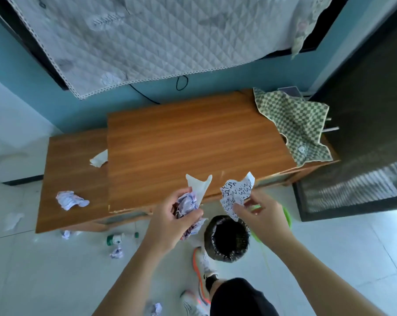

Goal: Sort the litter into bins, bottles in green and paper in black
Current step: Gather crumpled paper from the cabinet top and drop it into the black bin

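1. Two bins stand on the pale tiled floor just in front of the low wooden table: a round black bin lined with a dark glossy bag, whose inside looks dark so its contents cannot be told, and a bright green bin just beside it, mostly hidden behind the right arm.
2. The left hand is closed around a bunch of crumpled scribbled paper, with a plain white strip sticking up and away from the person.
3. The right hand pinches a crumpled white sheet with black scribbles above the black bin's rim; its long axis runs roughly upright, the top corner tilted towards the table.
4. Another crumpled paper ball lies on the table's lower left part, and a white scrap sits farther back.
5. On the floor left of the black bin lie a small white bottle with green ends, on its side with its long axis left to right, and more paper wads.
6. A green checked cloth drapes over the table's right end.
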